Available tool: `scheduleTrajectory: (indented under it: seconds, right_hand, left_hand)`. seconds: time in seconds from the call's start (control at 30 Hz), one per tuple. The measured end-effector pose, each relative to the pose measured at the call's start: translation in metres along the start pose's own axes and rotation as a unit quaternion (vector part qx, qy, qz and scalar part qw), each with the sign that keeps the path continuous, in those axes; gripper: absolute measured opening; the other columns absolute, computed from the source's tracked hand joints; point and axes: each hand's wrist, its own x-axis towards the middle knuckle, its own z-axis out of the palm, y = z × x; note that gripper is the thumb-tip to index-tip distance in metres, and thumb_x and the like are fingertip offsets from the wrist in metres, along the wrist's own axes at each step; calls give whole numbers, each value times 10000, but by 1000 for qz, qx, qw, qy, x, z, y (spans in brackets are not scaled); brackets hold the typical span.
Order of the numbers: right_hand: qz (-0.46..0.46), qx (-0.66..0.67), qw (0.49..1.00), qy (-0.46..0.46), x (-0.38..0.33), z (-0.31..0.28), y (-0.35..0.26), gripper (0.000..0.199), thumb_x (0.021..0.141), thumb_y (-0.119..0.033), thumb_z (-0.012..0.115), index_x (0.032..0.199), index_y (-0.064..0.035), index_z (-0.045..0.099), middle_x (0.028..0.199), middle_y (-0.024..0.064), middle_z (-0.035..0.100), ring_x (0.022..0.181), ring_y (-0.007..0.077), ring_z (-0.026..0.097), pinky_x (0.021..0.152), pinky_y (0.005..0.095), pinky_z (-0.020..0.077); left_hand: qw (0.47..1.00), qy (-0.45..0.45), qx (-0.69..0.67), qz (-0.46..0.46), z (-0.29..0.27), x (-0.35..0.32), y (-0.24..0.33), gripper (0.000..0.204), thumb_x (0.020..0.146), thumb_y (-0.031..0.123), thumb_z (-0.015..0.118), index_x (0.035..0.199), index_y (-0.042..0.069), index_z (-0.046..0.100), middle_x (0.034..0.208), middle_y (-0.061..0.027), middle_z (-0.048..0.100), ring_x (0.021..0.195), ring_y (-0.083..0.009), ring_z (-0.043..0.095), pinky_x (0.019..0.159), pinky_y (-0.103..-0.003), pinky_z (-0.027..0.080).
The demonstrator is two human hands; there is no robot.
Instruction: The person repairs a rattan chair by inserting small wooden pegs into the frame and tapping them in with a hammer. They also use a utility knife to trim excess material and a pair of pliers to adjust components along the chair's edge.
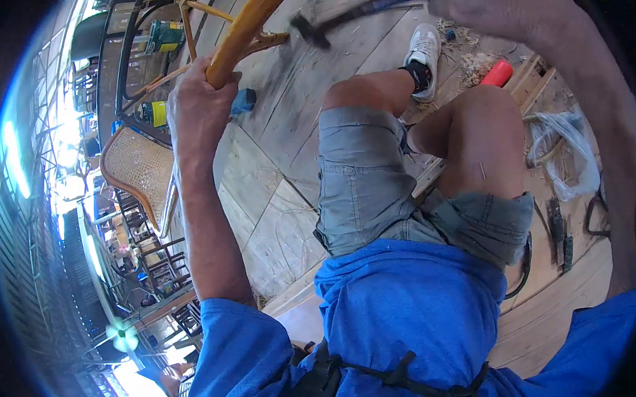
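Observation:
My left hand (201,96) is closed around the lower end of a thick, curved, varnished wooden pole (248,29), which runs up out of the top of the view. Closed on a hammer handle, my right hand (471,11) is at the top right. The hammer (359,12) points left, its dark head (310,32) smeared by motion and apart from the pole. A wooden frame with slanting rungs (211,11) stands beside the pole; whether they are joined I cannot tell. One thin nail-like sliver (483,171) lies on my right thigh.
A chair with a woven cane panel (133,165) stands at the left, near green and yellow containers (166,36). On the boards are a blue block (244,101), a red object (497,73), wood shavings (474,67) and a clear plastic bag (570,162).

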Motion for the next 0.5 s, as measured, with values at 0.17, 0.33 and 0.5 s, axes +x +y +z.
scheduleTrajectory:
  seconds: [0.17, 0.33, 0.5]
  right_hand:
    - [-10, 20, 1000, 6, -21, 0, -5, 173, 729, -67, 547, 884, -34, 618, 799, 150, 634, 778, 289, 625, 715, 388, 480]
    - [-23, 18, 992, 121, -70, 21, 15, 319, 774, -75, 594, 1090, -40, 570, 803, 125, 602, 707, 255, 598, 687, 373, 478]
    - [260, 190, 943, -82, -139, -6, -4, 310, 705, -168, 609, 957, 12, 612, 781, 120, 584, 658, 251, 553, 645, 349, 458]
  left_hand:
    - [1000, -9, 14, 10, 8, 1, 10, 406, 762, 255, 681, 1141, 124, 616, 989, -155, 656, 910, -313, 637, 794, -401, 490]
    - [1000, -8, -10, 16, 13, -32, 9, 422, 744, 143, 672, 1155, 100, 582, 1076, -137, 627, 994, -311, 603, 852, -395, 474]
    - [988, 60, -60, 130, 58, -80, 21, 390, 680, 21, 646, 1061, 67, 575, 1018, -115, 624, 955, -305, 598, 820, -395, 482]
